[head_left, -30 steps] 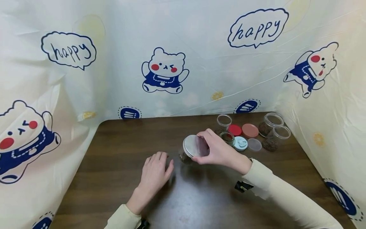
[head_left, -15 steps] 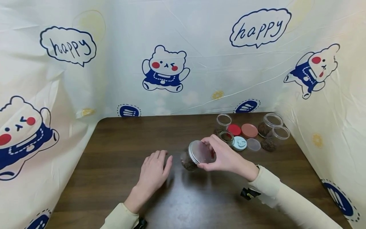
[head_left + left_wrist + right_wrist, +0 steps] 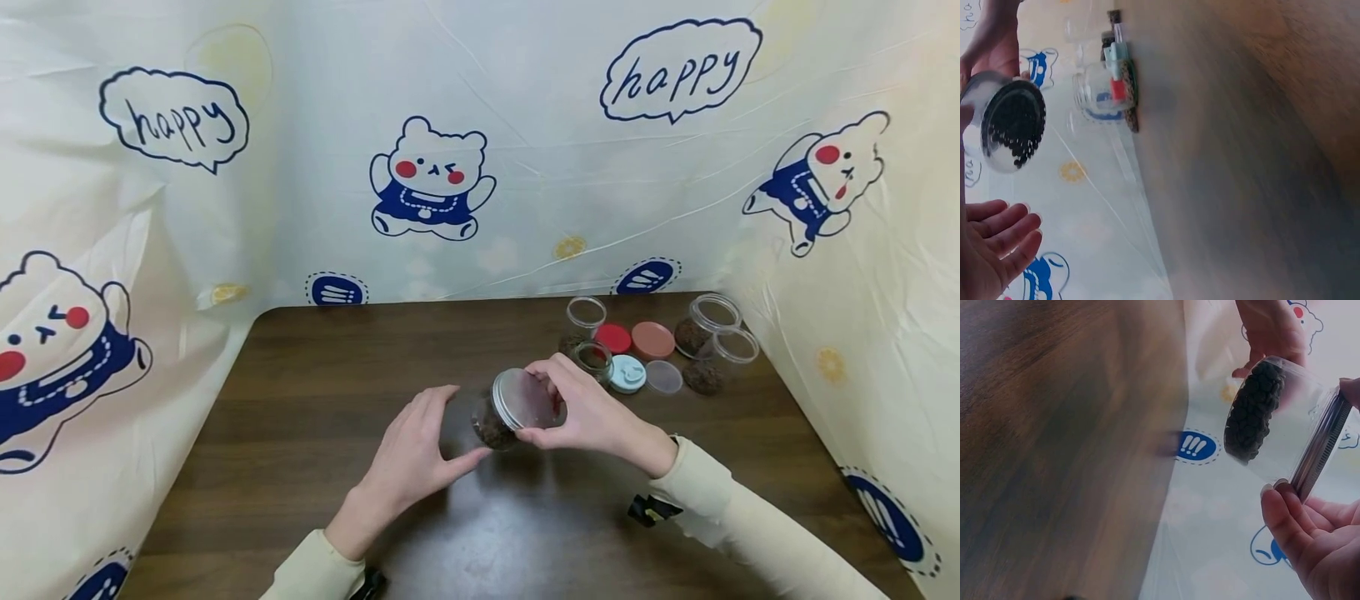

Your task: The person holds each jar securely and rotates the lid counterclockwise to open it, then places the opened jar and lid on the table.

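Note:
A clear jar (image 3: 489,422) with small dark pellets (image 3: 1255,412) at its bottom is held tilted above the table. My right hand (image 3: 588,412) grips its silver screw lid (image 3: 527,400) by the rim, thumb on the near side and fingers on the far side. To the left of the jar is my left hand (image 3: 412,458), its fingers and thumb spread apart. In the left wrist view a gap shows between the left fingers (image 3: 1013,237) and the jar's base. The pellets lie against the base in the right wrist view.
At the back right of the brown table (image 3: 322,392) stand several open jars, among them a jar (image 3: 708,329) with dark contents. Between them lie a red lid (image 3: 613,338), a pinkish lid (image 3: 653,340), a light blue lid (image 3: 627,374) and a clear disc (image 3: 663,377). A printed curtain (image 3: 315,192) surrounds the table.
The right hand has brought the jar slightly nearer and tilted it more. The left hand has since spread its thumb and fingers and come closer to the jar.

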Demonstrator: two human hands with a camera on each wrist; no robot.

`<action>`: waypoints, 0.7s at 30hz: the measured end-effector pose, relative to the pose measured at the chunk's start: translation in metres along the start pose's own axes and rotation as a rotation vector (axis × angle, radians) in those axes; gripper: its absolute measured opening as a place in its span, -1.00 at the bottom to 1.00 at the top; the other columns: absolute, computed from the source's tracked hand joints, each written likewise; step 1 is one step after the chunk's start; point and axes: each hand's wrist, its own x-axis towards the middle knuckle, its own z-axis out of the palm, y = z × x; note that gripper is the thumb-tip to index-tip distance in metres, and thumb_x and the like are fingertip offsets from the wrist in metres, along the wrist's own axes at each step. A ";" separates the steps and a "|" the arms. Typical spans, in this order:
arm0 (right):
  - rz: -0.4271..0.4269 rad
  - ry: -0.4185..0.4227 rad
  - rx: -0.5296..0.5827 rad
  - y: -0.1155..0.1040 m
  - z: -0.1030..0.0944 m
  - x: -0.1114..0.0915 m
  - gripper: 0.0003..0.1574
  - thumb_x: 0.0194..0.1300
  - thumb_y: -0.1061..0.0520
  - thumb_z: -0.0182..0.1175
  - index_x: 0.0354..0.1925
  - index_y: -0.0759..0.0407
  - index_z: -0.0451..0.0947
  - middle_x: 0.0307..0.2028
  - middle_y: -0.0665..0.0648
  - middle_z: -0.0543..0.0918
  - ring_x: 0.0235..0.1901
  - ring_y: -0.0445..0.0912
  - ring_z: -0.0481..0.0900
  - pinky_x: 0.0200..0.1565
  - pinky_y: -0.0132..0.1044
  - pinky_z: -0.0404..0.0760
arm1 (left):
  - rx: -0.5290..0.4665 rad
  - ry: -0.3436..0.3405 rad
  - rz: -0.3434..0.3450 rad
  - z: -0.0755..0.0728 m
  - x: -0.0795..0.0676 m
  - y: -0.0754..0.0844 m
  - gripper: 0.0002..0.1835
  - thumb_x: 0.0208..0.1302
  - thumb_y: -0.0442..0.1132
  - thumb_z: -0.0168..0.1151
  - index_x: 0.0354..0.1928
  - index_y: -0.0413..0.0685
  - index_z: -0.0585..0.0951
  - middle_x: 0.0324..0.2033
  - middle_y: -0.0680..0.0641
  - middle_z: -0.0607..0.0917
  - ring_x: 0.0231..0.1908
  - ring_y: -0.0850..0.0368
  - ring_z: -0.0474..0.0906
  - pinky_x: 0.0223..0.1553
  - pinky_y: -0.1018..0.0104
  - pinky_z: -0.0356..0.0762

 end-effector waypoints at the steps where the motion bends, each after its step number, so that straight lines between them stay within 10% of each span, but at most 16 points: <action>1: -0.002 0.000 -0.002 -0.001 0.000 0.000 -0.11 0.06 -0.16 0.58 0.23 0.14 0.45 -0.11 0.02 0.49 -0.24 -0.16 0.48 -0.27 -0.32 0.66 | -0.015 -0.012 -0.002 0.001 0.001 0.002 0.00 0.09 0.37 0.48 0.31 -0.26 0.44 0.09 -0.20 0.64 0.10 -0.10 0.62 0.10 -0.05 0.64; 14: -0.015 -0.011 0.011 -0.008 0.003 0.001 -0.10 0.08 -0.16 0.58 0.25 0.15 0.43 -0.09 0.02 0.47 -0.22 -0.18 0.46 -0.24 -0.23 0.69 | -0.249 -0.112 -0.097 0.021 0.020 0.026 0.34 -0.19 0.29 0.70 0.53 -0.22 0.20 0.32 -0.21 0.51 0.26 -0.07 0.51 0.23 -0.02 0.57; 21: 0.007 -0.012 0.013 -0.007 0.004 0.000 -0.09 0.07 -0.18 0.57 0.25 0.14 0.44 -0.09 -0.01 0.46 -0.20 -0.19 0.47 -0.24 -0.34 0.67 | -0.286 -0.049 -0.135 0.034 0.022 0.027 0.15 -0.19 0.10 0.76 0.39 -0.25 0.35 0.17 -0.17 0.58 0.14 -0.06 0.56 0.12 0.00 0.63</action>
